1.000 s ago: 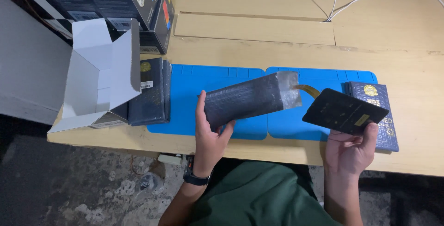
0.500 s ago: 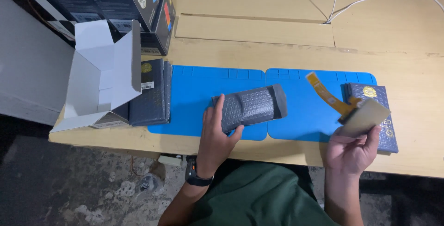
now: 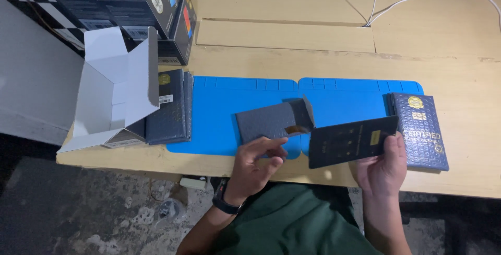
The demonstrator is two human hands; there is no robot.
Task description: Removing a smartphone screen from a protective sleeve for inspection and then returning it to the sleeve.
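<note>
The right hand [image 3: 383,169] has turned its black card [image 3: 352,141] flat again, beside the grey pouch [image 3: 271,123], which the left hand [image 3: 255,163] has lowered.

A pale wooden worktop [image 3: 323,20] spans the frame under even indoor light, its front edge overhanging a rough grey concrete floor [image 3: 78,208]. A white wall panel [image 3: 31,77] stands at the left side.

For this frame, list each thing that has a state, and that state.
grey sleeve: held by left hand, end flap open
black card: held by right hand, outside the sleeve
white carton: lid open
blue mats: flat, side by side
dark blue box: closed, flat
</note>
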